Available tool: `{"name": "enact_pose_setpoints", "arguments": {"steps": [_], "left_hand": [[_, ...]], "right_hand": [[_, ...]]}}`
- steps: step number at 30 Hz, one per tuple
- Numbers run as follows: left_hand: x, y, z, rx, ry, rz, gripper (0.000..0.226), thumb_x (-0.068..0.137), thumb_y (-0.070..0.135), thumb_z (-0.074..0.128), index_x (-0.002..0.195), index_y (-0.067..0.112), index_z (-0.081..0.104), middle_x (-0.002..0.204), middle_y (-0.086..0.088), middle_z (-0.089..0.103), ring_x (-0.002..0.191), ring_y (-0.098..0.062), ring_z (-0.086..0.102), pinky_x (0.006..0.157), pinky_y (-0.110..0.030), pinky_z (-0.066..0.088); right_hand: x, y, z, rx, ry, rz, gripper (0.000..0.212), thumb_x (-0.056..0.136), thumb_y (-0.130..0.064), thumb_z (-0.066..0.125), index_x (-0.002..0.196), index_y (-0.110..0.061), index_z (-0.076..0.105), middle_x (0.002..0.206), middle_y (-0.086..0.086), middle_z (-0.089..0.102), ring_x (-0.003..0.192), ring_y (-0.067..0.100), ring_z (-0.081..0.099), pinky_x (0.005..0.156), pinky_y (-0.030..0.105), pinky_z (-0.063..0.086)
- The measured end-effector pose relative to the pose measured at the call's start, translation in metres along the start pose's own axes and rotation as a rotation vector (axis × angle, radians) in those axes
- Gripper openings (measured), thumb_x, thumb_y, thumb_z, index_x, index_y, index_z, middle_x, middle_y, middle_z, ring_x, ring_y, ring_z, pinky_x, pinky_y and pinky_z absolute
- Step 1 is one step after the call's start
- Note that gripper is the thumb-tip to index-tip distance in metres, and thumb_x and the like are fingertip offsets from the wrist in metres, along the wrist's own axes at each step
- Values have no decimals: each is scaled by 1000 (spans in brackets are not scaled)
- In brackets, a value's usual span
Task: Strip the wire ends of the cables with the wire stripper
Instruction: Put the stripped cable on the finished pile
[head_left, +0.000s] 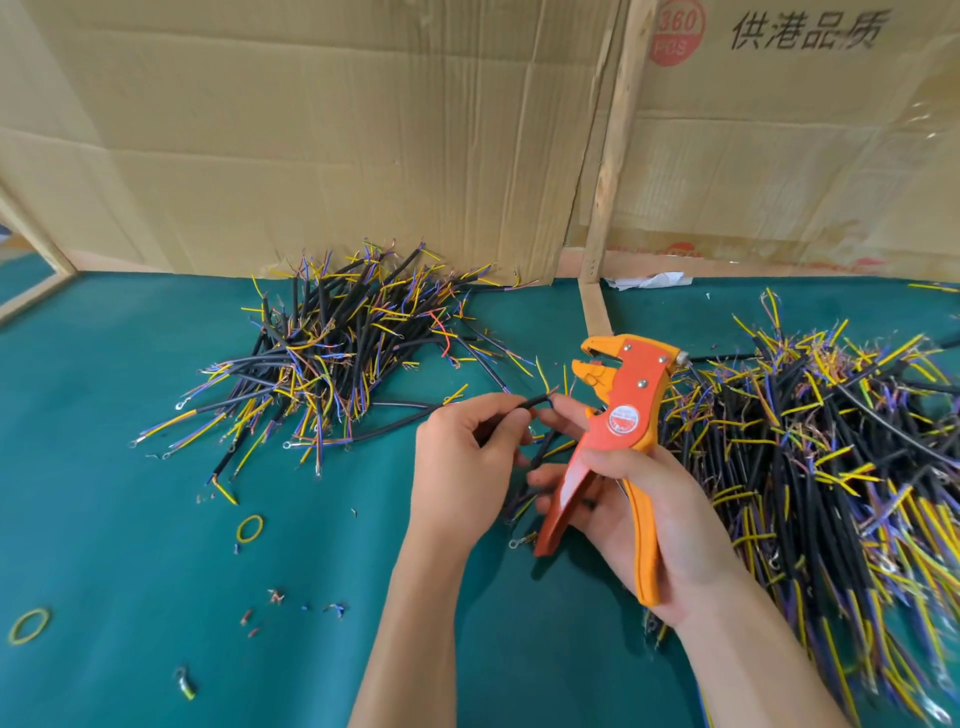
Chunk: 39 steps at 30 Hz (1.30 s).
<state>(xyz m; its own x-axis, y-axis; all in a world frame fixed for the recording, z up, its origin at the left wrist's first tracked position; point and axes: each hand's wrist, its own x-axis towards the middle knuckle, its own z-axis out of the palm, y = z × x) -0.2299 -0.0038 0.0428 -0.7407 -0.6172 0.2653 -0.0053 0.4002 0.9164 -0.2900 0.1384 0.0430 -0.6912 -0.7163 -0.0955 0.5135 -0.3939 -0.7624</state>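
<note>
Behind, cardboard wall (311, 130); below, teal table (130, 519), cable piles (332, 353).

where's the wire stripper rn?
Head view, right of centre: the stripper is upright in the right hand, open head pointing left, between the left hand holding a black cable and the right-side cable pile.

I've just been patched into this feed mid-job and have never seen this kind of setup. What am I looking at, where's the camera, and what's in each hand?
There is no robot: one camera worn on a person's head looks down at their bare hands. The right hand grips an orange wire stripper, jaws open and pointing up. The left hand pinches a black cable just below those jaws. On the green table lie two cable heaps, the left pile and the right pile, plus a yellow rubber band and insulation scraps. Cardboard stands behind.
</note>
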Motion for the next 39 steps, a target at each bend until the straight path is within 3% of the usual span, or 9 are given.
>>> {"name": "enact_pose_setpoints", "arguments": {"steps": [5, 8, 13, 15, 19, 24, 30, 33, 39], "left_hand": [[1, -2, 1, -33, 57, -21, 18, 94, 8, 62, 83, 17, 74, 65, -1, 67, 53, -11, 59, 58, -23, 49], [3, -3, 2, -59, 104, -42, 19, 96, 10, 61, 84, 18, 72, 67, 2, 67, 53, -13, 55, 57, -24, 48], [4, -5, 1, -56, 127, -30, 19, 98, 12, 57, 87, 18, 71, 67, 5, 64, 54, -13, 52, 59, -29, 48], [5, -5, 1, -54, 120, -27, 19, 99, 12, 57, 88, 17, 71, 67, 6, 63, 56, -13, 52, 63, -33, 48], [4, -5, 2, -22, 94, -25, 19, 99, 12, 56, 88, 18, 70, 64, 11, 61, 53, -4, 49, 60, -26, 42], [3, -4, 2, 31, 19, -16, 19, 100, 13, 55, 88, 21, 68, 67, 16, 69, 58, -8, 50, 62, -29, 46], [3, -5, 3, 69, 27, 10, 20, 98, 11, 58, 87, 20, 72, 63, 8, 61, 52, -4, 45, 54, -18, 35], [2, -3, 6, 52, 31, 6, 20, 97, 14, 60, 87, 25, 73, 68, 8, 66, 54, -4, 48, 57, -22, 41], [4, -4, 3, -14, 152, -15, 23, 93, 10, 65, 86, 30, 74, 70, 8, 69, 60, -11, 59, 67, -29, 51]], "right_hand": [[1, -1, -1, 75, -56, 56, 56, 82, -19, 71, 137, -10, 62, 133, 20, 66, 92, 39, 71, 79, 48, 61], [1, 0, -2, 116, -32, 148, 47, 90, -26, 65, 135, -13, 65, 124, 26, 68, 100, 45, 69, 88, 57, 58], [-1, -1, 0, 78, -71, 200, 43, 94, -26, 63, 131, -6, 66, 89, 22, 63, 74, 36, 63, 73, 52, 57], [-2, -1, 1, 23, -88, 204, 46, 87, -25, 70, 128, -4, 67, 86, 21, 62, 71, 34, 62, 70, 49, 57], [-4, -1, -1, -20, -119, 198, 51, 81, -15, 73, 129, 0, 65, 85, 21, 61, 70, 32, 61, 68, 48, 56], [-5, -3, -2, -56, -184, 187, 53, 75, -12, 77, 126, 0, 67, 81, 16, 57, 69, 30, 57, 68, 45, 55], [-5, 1, 0, -48, -94, 156, 25, 87, -25, 77, 98, -4, 72, 58, 3, 35, 41, 15, 35, 42, 27, 38], [-4, 4, 6, -18, -8, 104, 25, 82, -32, 75, 88, -8, 70, 55, 1, 32, 36, 13, 31, 36, 23, 33], [-3, -1, 2, 88, -51, 106, 32, 81, -19, 75, 108, -3, 70, 74, 11, 51, 60, 25, 52, 59, 39, 53]]}}
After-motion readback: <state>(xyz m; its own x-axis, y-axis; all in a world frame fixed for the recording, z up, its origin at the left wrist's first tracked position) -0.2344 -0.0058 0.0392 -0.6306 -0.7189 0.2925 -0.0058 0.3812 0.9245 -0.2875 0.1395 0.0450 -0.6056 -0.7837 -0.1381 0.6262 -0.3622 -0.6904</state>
